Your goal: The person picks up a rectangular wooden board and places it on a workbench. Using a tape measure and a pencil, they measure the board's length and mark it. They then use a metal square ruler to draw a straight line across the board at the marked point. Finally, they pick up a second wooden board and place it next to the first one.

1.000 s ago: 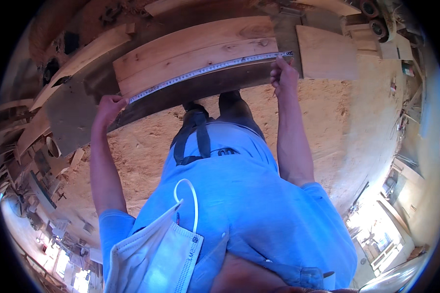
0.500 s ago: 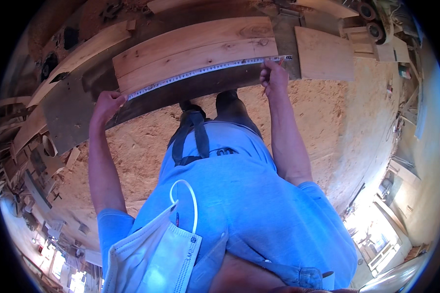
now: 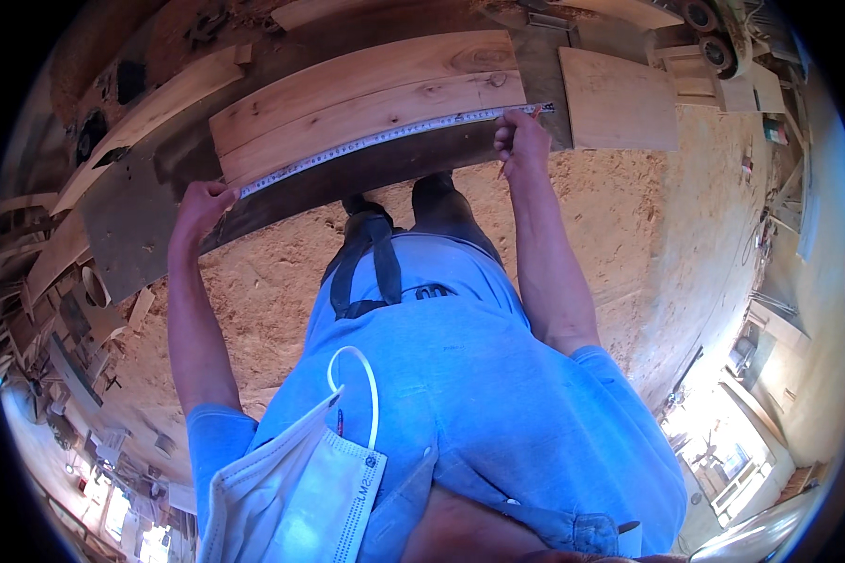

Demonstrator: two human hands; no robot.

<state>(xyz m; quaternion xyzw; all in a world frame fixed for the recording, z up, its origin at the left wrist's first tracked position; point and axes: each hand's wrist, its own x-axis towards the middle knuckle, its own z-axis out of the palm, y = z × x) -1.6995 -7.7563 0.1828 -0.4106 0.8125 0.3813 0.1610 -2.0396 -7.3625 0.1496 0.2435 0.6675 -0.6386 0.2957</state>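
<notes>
A white tape measure (image 3: 366, 141) is stretched along the near edge of a pale wooden panel (image 3: 376, 101) made of joined boards. My left hand (image 3: 202, 208) is closed on the tape's left end, by the panel's near left corner. Near the right corner, my right hand (image 3: 524, 141) pinches the tape, whose tip pokes out past the fingers. A thin reddish stick like a pencil (image 3: 537, 111) also sticks out of my right hand; most of it is hidden by the fingers.
The panel lies on a dark worktop (image 3: 127, 220). Another flat board (image 3: 620, 98) lies to its right, and a long plank (image 3: 174, 103) to the far left. Sawdust-coloured ground (image 3: 620, 216) spreads below. A face mask (image 3: 296, 488) hangs before my blue shirt.
The panel and worktop appear slightly farther left in the view. Both hands keep their grip on the tape, with only a slight shift.
</notes>
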